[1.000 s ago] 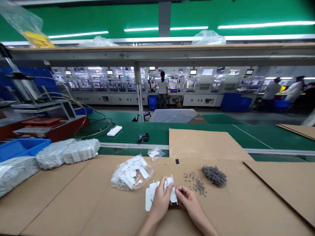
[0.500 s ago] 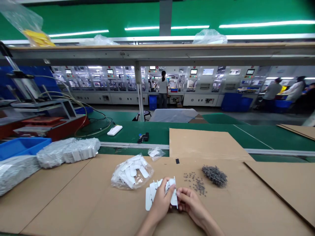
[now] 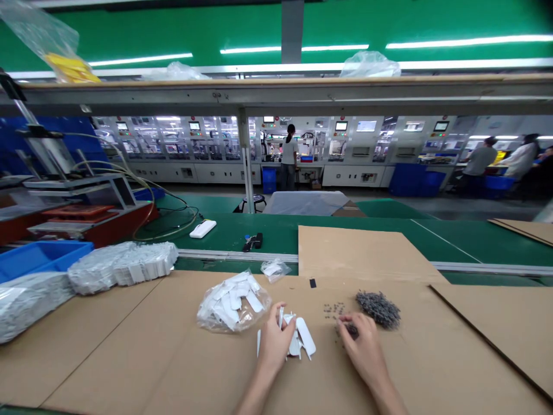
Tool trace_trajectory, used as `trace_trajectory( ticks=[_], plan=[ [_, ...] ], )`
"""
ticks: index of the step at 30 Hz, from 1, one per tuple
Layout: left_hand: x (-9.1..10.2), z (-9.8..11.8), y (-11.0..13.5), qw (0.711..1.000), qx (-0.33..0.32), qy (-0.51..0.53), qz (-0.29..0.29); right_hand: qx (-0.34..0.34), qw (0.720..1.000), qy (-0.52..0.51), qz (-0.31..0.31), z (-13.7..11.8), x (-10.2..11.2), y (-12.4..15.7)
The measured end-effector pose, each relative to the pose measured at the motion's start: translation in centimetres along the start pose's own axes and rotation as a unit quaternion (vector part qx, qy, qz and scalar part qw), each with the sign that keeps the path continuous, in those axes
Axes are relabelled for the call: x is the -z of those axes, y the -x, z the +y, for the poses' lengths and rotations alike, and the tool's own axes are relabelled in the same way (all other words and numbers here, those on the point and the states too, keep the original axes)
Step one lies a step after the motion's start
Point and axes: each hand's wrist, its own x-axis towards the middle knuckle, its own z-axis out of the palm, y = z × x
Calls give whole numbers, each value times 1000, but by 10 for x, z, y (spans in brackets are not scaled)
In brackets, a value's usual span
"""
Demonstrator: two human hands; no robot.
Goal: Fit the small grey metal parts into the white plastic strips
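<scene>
The left hand (image 3: 274, 344) lies at lower centre with its fingers together and lightly curled, against a cluster of white plastic parts (image 3: 298, 340). The palm and fingers hide the near portion of the cluster, so the number and shape of the parts cannot be fully read. It also cannot be determined whether the hand grips them or only touches them.

The right hand (image 3: 365, 350) is apart from the cluster, with its fingers curled down over a patch of small grey parts (image 3: 352, 329). The fingertips cover that patch, so it cannot be confirmed whether any part is held. A larger heap of the same grey parts (image 3: 378, 309) lies just beyond the hand, and more are scattered (image 3: 332, 309) to its left.

All of these rest on a cardboard sheet (image 3: 142, 357) covering the surface. A clear plastic bag (image 3: 233, 304) of white parts lies just left of the left hand, and a smaller bag (image 3: 274, 270) lies farther forward. Both bags blur their contents.

Two long bagged bundles of white parts (image 3: 123, 264) lie to the left, beside a blue bin (image 3: 38, 258), which is cut off by the frame edge. A co-worker (image 3: 288, 158) stands in the distance, too small for any work to be made out.
</scene>
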Motion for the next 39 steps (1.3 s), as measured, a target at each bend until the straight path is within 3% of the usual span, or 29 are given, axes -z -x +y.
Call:
trace_trajectory(
  ticks=[5, 14, 17, 20, 23, 26, 30, 39],
  plan=[
    [0, 7, 2, 999, -6, 42, 24, 18, 990, 136, -33, 2, -5, 4],
    [-4, 7, 4, 999, -21, 45, -3, 25, 988, 122, -94, 6, 1, 8],
    [-4, 8, 4, 999, -21, 46, -5, 25, 993, 57, -98, 3, 0, 8],
    [-5, 11, 6, 997, -20, 50, -48, -25, 991, -92, -91, -9, -3, 8],
    [-8, 15, 12, 989, -20, 47, -136, -114, 947, -283, -99, -23, -11, 11],
    [-12, 18, 18, 979, -41, 39, -193, -159, 896, -391, -140, -32, -20, 15],
    [-15, 17, 21, 978, -45, 35, -201, -201, 862, -438, -157, -33, -27, 18],
    [-13, 18, 19, 977, -32, 75, -198, -202, 858, -436, -183, -36, -21, 17]
  ],
)
